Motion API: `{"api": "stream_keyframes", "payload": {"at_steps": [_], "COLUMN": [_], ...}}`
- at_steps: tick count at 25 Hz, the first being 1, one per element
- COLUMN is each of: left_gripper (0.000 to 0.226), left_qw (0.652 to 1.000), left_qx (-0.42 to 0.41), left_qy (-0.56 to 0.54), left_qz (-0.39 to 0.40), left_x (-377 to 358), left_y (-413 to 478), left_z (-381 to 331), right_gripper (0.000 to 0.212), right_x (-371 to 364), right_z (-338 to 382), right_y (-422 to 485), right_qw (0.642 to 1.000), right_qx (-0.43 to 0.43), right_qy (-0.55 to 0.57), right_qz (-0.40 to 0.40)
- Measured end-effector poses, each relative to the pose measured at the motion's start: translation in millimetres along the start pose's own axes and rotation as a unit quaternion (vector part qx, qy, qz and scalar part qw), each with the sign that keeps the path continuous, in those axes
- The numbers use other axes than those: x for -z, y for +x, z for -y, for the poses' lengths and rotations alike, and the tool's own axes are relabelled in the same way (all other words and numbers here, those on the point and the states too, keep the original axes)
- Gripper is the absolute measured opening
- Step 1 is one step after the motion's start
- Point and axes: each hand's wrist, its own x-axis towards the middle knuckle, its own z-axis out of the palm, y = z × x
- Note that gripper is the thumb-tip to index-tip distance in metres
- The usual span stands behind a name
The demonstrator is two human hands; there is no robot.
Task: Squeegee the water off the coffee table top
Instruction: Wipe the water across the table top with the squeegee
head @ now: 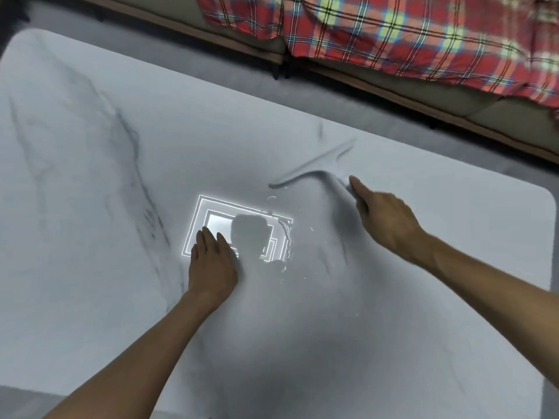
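Observation:
The coffee table top is glossy white marble with grey veins. A pale grey squeegee rests on it right of centre, its blade running from lower left to upper right, blurred by motion. My right hand grips the squeegee's handle, index finger stretched along it. My left hand lies flat on the table, fingers together, holding nothing. Water shows as streaks and drops between my hands, beside the reflection of a ceiling light.
Beyond the table's far edge runs grey floor, then a sofa with a red plaid blanket draped over it. The table's rounded right corner is close to my right hand.

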Motion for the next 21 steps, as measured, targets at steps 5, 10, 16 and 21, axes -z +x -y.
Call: {"api": "stream_keyframes", "payload": {"at_steps": [5,10,16,21], "left_gripper": [0.046,0.047,0.065,0.072], "left_qw": [0.999,0.998,0.998,0.994], "left_qx": [0.018,-0.014,-0.016,-0.02], "left_qy": [-0.036,-0.046,-0.05,-0.075], "left_qz": [-0.011,-0.028,0.046,0.073], "left_x": [8,-10,-17,-14], "left_y": [-1,-25,-25,-22], "left_z": [-11,-28,-26,-25], "right_gripper": [0.052,0.047,0.017,0.06], "right_x": [3,35,53,28], "right_z": [-53,-52,12,64], "right_y": [-98,-76,57,75], "right_qw": [0.995,0.999,0.97,0.973], "right_qx": [-0.027,-0.034,-0.157,-0.166], "right_qy": [-0.048,0.01,0.185,0.16], "right_qz": [0.085,0.027,0.017,0.015]}}
